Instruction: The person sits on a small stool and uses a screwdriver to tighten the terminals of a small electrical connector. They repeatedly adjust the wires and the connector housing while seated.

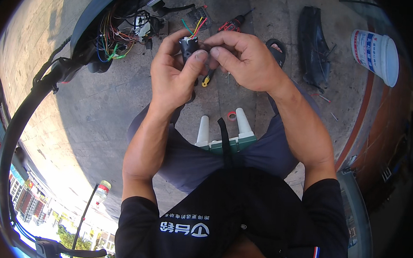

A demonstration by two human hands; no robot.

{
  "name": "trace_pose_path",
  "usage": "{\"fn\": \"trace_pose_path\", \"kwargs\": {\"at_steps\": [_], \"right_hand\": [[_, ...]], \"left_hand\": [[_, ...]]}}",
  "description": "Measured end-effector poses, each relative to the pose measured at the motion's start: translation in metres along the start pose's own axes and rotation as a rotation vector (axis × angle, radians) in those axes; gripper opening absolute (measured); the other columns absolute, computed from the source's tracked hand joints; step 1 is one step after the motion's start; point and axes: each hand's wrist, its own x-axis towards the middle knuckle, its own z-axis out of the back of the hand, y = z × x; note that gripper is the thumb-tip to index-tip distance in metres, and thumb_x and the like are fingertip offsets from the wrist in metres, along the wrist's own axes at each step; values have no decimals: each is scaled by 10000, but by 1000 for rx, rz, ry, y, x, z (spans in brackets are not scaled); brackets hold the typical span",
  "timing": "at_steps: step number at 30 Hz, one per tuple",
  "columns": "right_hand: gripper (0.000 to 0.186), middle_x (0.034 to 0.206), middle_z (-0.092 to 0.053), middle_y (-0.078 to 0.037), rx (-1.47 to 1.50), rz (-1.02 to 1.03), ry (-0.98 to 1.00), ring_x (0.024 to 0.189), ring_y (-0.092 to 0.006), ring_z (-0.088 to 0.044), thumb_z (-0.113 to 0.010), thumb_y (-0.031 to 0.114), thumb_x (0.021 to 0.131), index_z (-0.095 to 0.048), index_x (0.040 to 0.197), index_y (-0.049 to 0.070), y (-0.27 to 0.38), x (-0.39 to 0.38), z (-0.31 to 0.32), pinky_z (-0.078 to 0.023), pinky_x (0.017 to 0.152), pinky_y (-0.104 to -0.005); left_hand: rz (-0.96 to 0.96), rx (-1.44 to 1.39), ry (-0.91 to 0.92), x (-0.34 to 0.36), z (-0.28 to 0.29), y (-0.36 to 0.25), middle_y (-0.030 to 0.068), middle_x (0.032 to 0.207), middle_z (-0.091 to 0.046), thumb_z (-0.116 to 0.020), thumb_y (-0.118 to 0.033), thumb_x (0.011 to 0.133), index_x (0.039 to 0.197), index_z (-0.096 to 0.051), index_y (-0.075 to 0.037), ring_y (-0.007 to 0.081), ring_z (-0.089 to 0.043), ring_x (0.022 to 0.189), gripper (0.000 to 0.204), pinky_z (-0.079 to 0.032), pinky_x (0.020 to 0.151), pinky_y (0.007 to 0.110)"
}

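Between my hands is a small black cylindrical part point(188, 46) with green, yellow and red wires point(198, 27) rising from its top. My left hand point(174, 76) is closed around it, thumb pressed on its side. Close against its right side, my right hand point(247, 61) has its thumb and forefinger pinched together. What lies between those fingertips is hidden. Just left of my hands, a tangle of thin coloured wires point(120, 33) with a white connector point(142, 26) hangs from a dark vehicle frame point(28, 101).
On the paved ground beyond lie a red and black power drill point(233, 24), a yellow-handled tool point(206, 79) and a black curved panel point(312, 50). A white bucket point(388, 59) lies at the far right. A red tape roll point(232, 116) is near the green and white stool point(241, 142).
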Motion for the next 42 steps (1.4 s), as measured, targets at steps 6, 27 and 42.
{"fn": "trace_pose_path", "kwargs": {"at_steps": [6, 27, 42], "right_hand": [[228, 943, -675, -28, 49, -294, -412, 809, -80, -619, -583, 148, 998, -652, 1165, 10, -111, 32, 48, -542, 684, -234], [380, 1144, -689, -235, -724, -976, -300, 1092, -413, -656, -632, 322, 909, -650, 1151, 28, -371, -2, -49, -521, 938, -483], [420, 977, -690, -155, -552, -331, -196, 868, -263, -698, -655, 79, 781, -604, 1187, -13, -154, 17, 34, -542, 780, -357]], "left_hand": [[45, -45, -63, 11, 10, 3, 146, 1066, -687, -691, -104, 944, 1246, -435, 25, 108, -618, 680, 416, -524, 613, 232], [301, 18, -195, 2, 21, 0, 129, 918, -649, -636, -65, 966, 1204, -493, -9, 139, -579, 566, 283, -437, 489, 235], [199, -282, -45, 10, 7, -5, 185, 1043, -627, -654, 2, 900, 1238, -379, 15, 218, -669, 695, 436, -548, 585, 307]]}}
